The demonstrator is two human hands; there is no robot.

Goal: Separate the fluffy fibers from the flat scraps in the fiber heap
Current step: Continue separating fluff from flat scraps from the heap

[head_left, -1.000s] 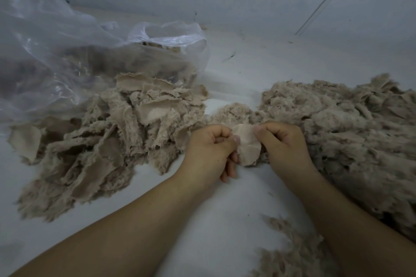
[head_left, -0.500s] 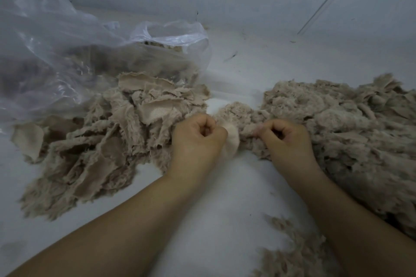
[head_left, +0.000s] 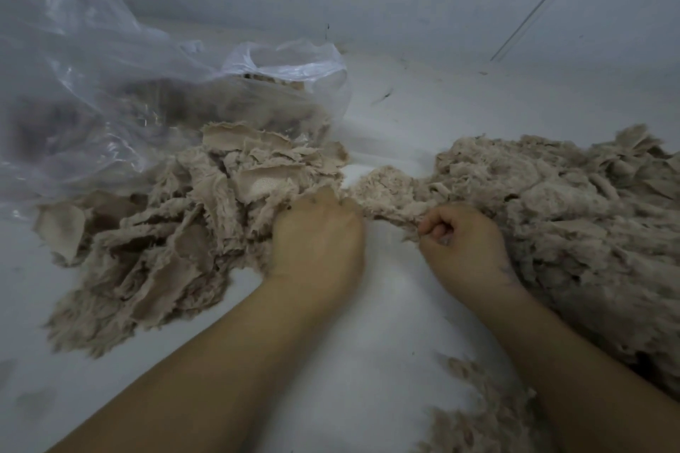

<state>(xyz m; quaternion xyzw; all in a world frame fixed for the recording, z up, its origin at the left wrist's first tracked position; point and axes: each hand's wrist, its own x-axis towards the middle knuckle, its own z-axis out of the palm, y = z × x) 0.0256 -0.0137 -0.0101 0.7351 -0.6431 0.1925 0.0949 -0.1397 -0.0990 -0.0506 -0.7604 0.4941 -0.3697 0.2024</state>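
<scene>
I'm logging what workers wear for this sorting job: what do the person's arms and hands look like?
Both forearms are bare: no sleeves, gloves, watch or rings show. The left hand and right hand carry small dark specks, probably lint.

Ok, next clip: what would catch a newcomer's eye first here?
Two beige piles on the white surface: a heap of flat scraps on the left, and a big fluffy fiber heap on the right. Between them, the left hand reaches to the scrap heap's edge while the right hand pinches fluff. A clear plastic bag lies behind the scraps.
</scene>
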